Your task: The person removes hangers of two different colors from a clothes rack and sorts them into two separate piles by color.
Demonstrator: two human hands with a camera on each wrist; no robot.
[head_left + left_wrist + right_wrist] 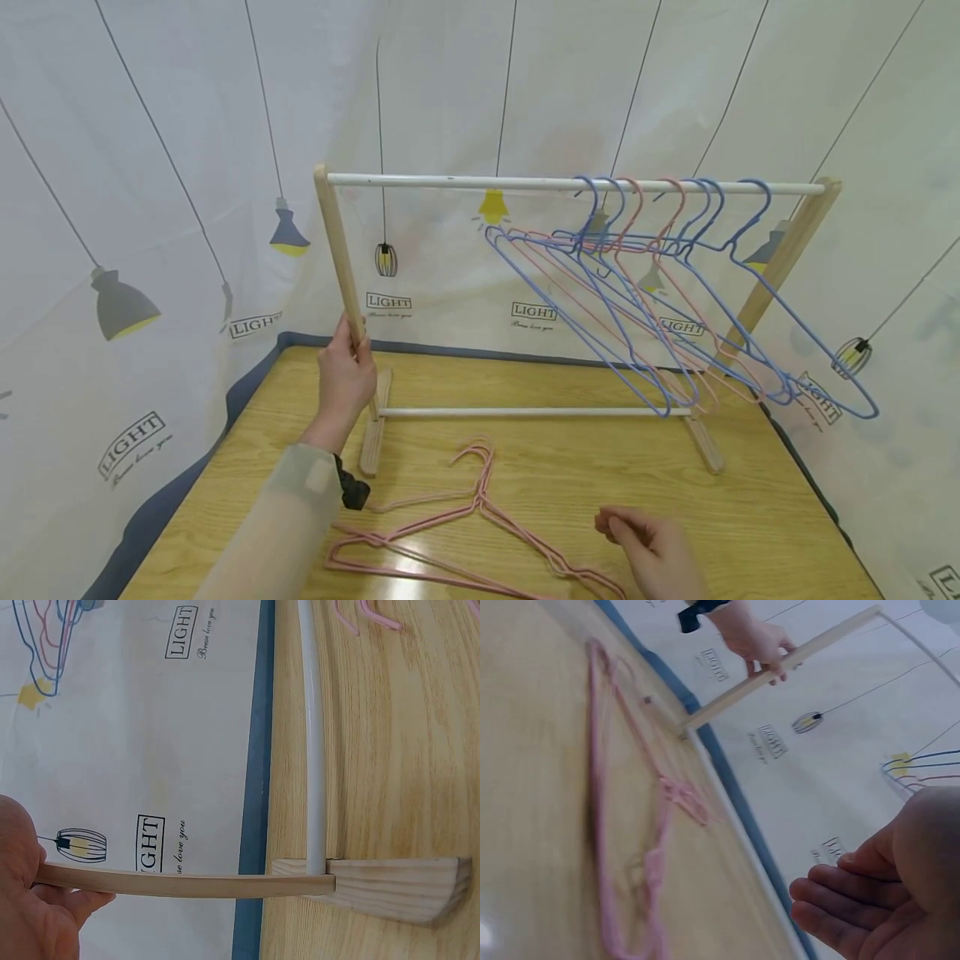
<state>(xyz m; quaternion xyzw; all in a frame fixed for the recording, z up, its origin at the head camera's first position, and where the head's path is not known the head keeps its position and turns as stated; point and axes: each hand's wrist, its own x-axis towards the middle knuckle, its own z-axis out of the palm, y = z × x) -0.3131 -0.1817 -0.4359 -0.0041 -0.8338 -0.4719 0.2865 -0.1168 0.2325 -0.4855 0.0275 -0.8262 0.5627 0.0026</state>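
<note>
My left hand (pixel 347 379) grips the left wooden post (pixel 339 242) of a small clothes rack, partway up. In the left wrist view, the fingers wrap around that post (pixel 187 885) above its wooden foot (pixel 405 889). Over the table's front right, my right hand (pixel 656 554) is held with loosely bent fingers and nothing in it; the right wrist view shows its bare palm (pixel 885 907). To its left, overlapping pink hangers (pixel 480 500) lie flat on the table. From the rack's white top rail (pixel 450 181) hang several blue hangers (pixel 813 333) and two pink hangers (pixel 681 204), bunched toward the right.
A white lower bar (pixel 525 412) joins the rack's two feet close over the wooden table (pixel 247 500). The right post (pixel 780 258) leans outward in this view. Behind and beside the table hangs a white curtain (pixel 187 75) printed with lamps.
</note>
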